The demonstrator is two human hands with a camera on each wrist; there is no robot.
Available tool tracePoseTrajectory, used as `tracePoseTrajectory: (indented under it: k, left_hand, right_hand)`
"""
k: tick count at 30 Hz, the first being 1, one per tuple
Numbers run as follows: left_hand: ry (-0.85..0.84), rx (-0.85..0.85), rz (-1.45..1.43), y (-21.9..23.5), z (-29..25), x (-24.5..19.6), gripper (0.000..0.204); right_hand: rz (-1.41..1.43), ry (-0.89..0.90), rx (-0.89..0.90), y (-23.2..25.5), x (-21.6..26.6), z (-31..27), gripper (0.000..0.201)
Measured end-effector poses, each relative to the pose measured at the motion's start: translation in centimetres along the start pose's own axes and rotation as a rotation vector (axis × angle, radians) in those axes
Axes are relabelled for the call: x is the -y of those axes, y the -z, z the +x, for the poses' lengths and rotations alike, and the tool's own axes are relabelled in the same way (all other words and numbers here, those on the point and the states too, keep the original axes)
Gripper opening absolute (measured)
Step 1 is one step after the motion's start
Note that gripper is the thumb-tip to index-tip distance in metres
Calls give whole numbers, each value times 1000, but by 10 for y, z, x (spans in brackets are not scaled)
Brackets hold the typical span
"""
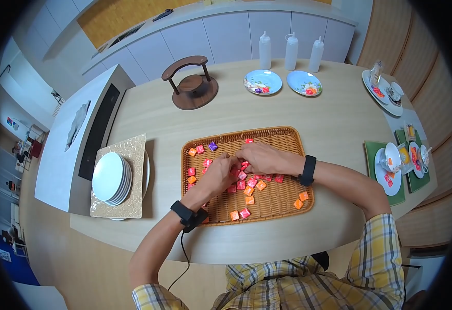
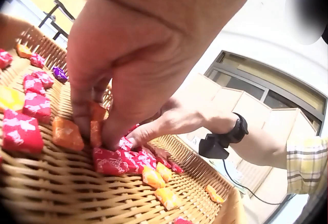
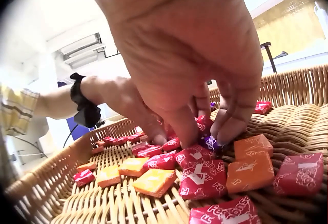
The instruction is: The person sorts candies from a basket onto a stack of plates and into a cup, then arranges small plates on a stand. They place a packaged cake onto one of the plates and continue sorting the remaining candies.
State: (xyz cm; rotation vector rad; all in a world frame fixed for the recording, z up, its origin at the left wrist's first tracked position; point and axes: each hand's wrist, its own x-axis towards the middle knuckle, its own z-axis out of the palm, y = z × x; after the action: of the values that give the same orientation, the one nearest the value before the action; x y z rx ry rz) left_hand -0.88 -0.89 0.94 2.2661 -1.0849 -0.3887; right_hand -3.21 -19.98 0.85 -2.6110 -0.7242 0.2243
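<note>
Both hands are down among wrapped sweets in a wicker basket (image 1: 282, 209). The left hand (image 1: 218, 175) has thumb and fingers curled round an orange sweet (image 2: 96, 131), low over the weave. Close beside it, the right hand (image 1: 262, 157) reaches down with bent fingers; in the right wrist view, a purple sweet (image 3: 210, 143) lies between its thumb and fingertips, with a red sweet (image 3: 203, 123) just behind. Red sweets (image 3: 202, 178) and orange sweets (image 3: 249, 171) lie around the fingertips. Another purple sweet (image 1: 213, 146) is near the basket's back left.
Stacked white plates (image 1: 108, 176) stand on a gold board left of the basket. Behind are a dark wooden stand (image 1: 191, 85), two floral plates (image 1: 263, 82) and several squeeze bottles (image 1: 291, 51). Green mats (image 1: 399, 200) with dishes lie at the right.
</note>
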Motion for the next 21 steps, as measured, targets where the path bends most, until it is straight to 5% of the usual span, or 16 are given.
tracePoseTrajectory:
  k: [5, 21]
  left_hand:
    - [-4, -41, -17, -5, -2, 5, 25]
    - [62, -139, -114, -7, -6, 16, 18]
  right_hand:
    - [94, -10, -37, 3, 2, 0, 20]
    - [140, -77, 52, 19, 22, 1, 23]
